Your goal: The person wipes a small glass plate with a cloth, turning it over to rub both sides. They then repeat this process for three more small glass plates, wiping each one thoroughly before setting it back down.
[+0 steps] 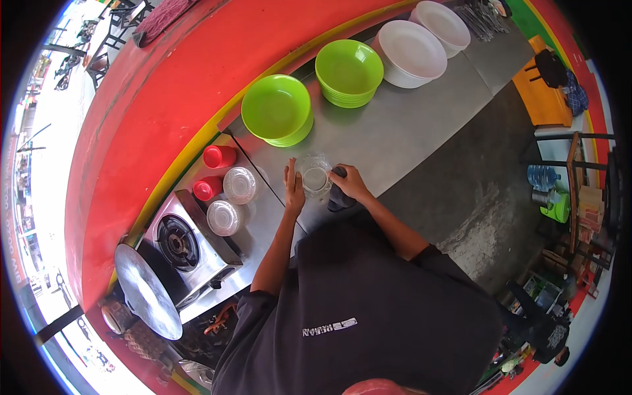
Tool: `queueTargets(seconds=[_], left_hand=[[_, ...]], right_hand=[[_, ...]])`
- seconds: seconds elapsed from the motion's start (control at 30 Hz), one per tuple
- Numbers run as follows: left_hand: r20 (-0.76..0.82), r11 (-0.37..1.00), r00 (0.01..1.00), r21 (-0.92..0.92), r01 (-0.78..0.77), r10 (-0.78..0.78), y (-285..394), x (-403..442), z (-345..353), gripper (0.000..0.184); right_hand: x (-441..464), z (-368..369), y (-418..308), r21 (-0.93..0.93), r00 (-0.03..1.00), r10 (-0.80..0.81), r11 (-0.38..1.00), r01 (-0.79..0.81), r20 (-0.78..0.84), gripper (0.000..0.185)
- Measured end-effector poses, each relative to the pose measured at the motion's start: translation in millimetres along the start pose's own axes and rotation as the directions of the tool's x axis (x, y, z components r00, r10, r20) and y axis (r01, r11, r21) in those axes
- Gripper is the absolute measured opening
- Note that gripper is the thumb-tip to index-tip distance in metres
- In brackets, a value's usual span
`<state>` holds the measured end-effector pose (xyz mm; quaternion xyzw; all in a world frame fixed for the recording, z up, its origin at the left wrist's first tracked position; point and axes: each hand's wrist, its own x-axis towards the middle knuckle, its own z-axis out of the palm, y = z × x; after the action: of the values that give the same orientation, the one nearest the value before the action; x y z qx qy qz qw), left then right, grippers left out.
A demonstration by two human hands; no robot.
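A clear glass dish (315,178) with a round middle is between my two hands, over the steel counter. My left hand (293,187) holds its left edge, the fingers stretched along the outside and the thumb by the rim. In my right hand (351,183) is a dark cloth (340,197), bunched against the dish's right side, with part of it hanging down. The fingertips under the cloth are partly hidden.
Green bowls (276,108) stand in two stacks behind my hands, with white bowls (413,52) farther right. To the left are red cups (219,157), stacked clear dishes (241,185) and a gas stove (191,243). A person (550,336) is at lower right.
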<state>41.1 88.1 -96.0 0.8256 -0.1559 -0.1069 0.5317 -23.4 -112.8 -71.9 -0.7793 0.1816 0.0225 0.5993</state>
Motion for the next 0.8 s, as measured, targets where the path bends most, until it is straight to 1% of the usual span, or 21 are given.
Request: queueTargets(seconds=[0.07, 0.17, 0.27, 0.37, 0.47, 0.57, 0.67, 0.77, 0.8], left_hand=[[-0.039, 0.998, 0.997, 0.024, -0.061, 0.062, -2, 5, 4, 0.046], [-0.068, 0.999, 0.997, 0.04, 0.035, -0.033, -10, 1, 12, 0.045], [-0.117, 0.99, 0.992, 0.125, 0.067, -0.052, -17, 3, 18, 0.044], [-0.189, 0.98, 0.979, 0.165, 0.113, -0.081, -27, 4, 26, 0.043], [-0.211, 0.97, 0.973, 0.204, 0.135, -0.092, -13, 8, 28, 0.042], [-0.244, 0.965, 0.965, 0.213, 0.153, -0.099, -12, 9, 32, 0.041], [-0.276, 0.974, 0.958, 0.184, 0.131, -0.077, -8, 10, 35, 0.041], [-0.281, 0.959, 0.952, 0.214, 0.186, -0.121, -4, 10, 36, 0.041], [-0.291, 0.961, 0.949, 0.207, 0.183, -0.119, -5, 10, 36, 0.04]], right_hand=[[10, -1, 3, -0.009, 0.996, -0.08, 0.997, 0.08, -0.025, 0.034], [21, 0, 5, -0.102, 0.994, -0.108, 0.989, 0.105, -0.027, 0.034], [28, 2, 6, -0.148, 0.983, -0.17, 0.976, 0.157, -0.076, 0.033], [30, 0, 2, -0.205, 0.963, -0.241, 0.955, 0.214, -0.117, 0.031], [32, -1, 2, -0.242, 0.961, -0.248, 0.946, 0.214, -0.123, 0.028], [32, 0, 2, -0.224, 0.949, -0.268, 0.948, 0.228, -0.167, 0.028], [29, 0, -2, -0.147, 0.931, -0.226, 0.971, 0.19, -0.286, 0.031], [29, -5, -1, -0.132, 0.966, -0.181, 0.978, 0.159, -0.183, 0.04], [30, -5, 2, -0.132, 0.962, -0.21, 0.973, 0.189, -0.171, 0.041]])
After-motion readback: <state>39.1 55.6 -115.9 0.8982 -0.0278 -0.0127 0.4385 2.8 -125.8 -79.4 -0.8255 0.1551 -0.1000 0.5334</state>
